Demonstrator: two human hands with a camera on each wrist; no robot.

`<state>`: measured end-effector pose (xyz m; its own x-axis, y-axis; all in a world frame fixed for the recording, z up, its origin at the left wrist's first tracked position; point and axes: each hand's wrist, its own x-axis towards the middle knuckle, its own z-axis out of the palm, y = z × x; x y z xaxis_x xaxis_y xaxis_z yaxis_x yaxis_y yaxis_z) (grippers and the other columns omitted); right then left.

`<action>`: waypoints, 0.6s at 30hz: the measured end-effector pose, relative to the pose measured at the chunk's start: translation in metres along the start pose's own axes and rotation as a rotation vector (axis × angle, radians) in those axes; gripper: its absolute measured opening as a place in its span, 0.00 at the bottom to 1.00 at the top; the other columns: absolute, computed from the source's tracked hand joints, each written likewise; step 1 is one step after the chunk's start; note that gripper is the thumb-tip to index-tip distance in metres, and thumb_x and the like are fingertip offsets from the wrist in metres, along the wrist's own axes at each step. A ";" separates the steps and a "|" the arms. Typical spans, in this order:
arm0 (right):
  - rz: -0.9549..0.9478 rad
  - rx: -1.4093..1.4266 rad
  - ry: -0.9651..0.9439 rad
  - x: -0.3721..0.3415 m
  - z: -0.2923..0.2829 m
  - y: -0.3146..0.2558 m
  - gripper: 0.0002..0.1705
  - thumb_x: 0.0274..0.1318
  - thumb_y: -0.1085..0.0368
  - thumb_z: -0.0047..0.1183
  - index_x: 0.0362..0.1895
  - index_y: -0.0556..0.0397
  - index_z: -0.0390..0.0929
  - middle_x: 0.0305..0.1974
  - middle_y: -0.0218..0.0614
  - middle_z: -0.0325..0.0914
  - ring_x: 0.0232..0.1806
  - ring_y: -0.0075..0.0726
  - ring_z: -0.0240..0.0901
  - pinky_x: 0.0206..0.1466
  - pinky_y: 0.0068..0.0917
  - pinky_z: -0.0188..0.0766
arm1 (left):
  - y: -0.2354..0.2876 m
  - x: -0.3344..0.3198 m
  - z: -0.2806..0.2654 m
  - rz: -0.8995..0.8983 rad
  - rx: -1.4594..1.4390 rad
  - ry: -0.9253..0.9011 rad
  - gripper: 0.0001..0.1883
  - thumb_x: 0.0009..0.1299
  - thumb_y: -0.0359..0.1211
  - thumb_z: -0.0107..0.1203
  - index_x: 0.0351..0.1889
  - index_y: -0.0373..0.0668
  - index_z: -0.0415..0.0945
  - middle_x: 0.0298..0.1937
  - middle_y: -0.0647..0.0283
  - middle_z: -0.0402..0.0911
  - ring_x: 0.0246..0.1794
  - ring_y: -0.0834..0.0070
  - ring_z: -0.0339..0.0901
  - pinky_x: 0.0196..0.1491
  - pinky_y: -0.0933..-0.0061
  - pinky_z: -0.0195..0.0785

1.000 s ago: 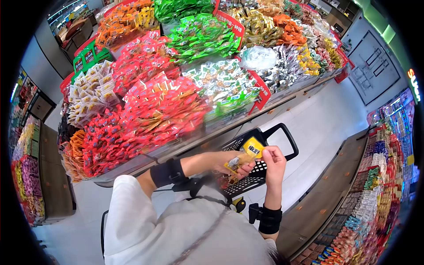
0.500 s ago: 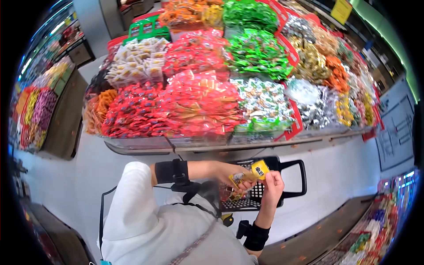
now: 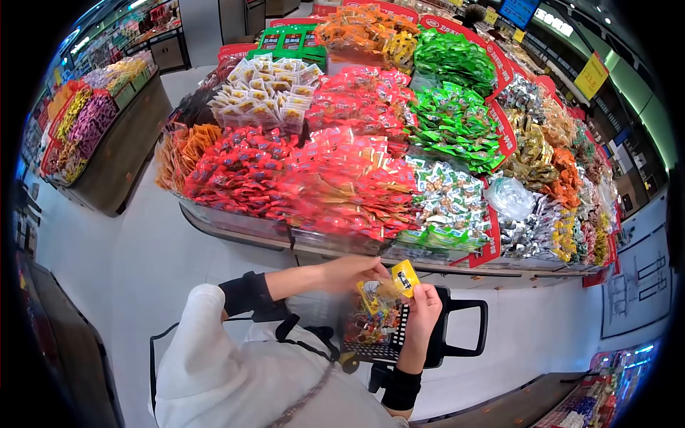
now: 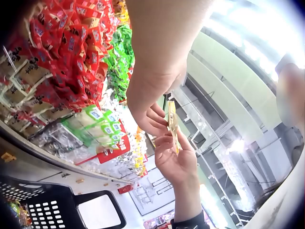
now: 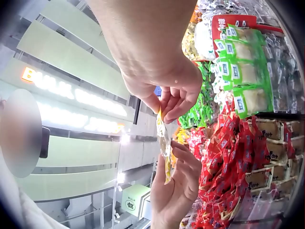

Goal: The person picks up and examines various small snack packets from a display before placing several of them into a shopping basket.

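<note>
A small snack packet (image 3: 405, 278) with a yellow printed end and a see-through part is held up between both hands in front of the body. My right hand (image 3: 424, 312) pinches its yellow end between thumb and fingers. At the other end, the curled fingers of my left hand (image 3: 354, 272) hold the packet's edge. Seen edge-on in the right wrist view, the packet (image 5: 165, 143) spans from the right fingertips down to the left hand (image 5: 177, 191). Beneath the hands is a black shopping basket (image 3: 434, 342) containing several colourful wrapped snacks (image 3: 374, 314).
A large display stand (image 3: 342, 246) heaped with red packets (image 3: 349, 171), green packets (image 3: 457, 128) and white packets (image 3: 267, 93) stands ahead. Another snack stand (image 3: 107, 164) is at the left. Low shelving (image 3: 499, 403) runs along the lower right, beyond pale floor (image 3: 521, 321).
The head view has turned, so the display now sits farther right and more upright. My left hand has moved up from the packet's lower part to its upper left edge. My right hand keeps its pinch.
</note>
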<state>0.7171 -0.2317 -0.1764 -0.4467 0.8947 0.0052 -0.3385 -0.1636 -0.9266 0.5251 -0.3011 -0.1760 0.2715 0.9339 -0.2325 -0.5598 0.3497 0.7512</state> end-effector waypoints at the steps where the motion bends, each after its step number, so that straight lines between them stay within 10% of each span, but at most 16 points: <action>1: 0.011 -0.002 0.001 0.001 0.005 0.001 0.06 0.54 0.68 0.47 0.28 0.59 0.70 0.25 0.33 0.74 0.21 0.18 0.67 0.28 0.14 0.64 | 0.002 -0.004 -0.001 0.051 0.054 0.028 0.16 0.69 0.41 0.41 0.47 0.42 0.68 0.45 0.67 0.72 0.46 0.83 0.68 0.45 0.80 0.63; 18: 0.120 0.036 -0.134 0.014 0.130 0.041 0.09 0.55 0.64 0.48 0.29 0.57 0.70 0.26 0.33 0.74 0.22 0.20 0.69 0.28 0.15 0.67 | 0.030 -0.106 -0.064 0.356 0.296 0.239 0.12 0.59 0.26 0.56 0.40 0.37 0.72 0.39 0.65 0.76 0.40 0.83 0.72 0.45 0.79 0.64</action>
<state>0.5890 -0.2804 -0.1655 -0.5908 0.8051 -0.0523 -0.3045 -0.2825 -0.9096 0.4294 -0.3849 -0.1686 -0.1009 0.9941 -0.0392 -0.3302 0.0037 0.9439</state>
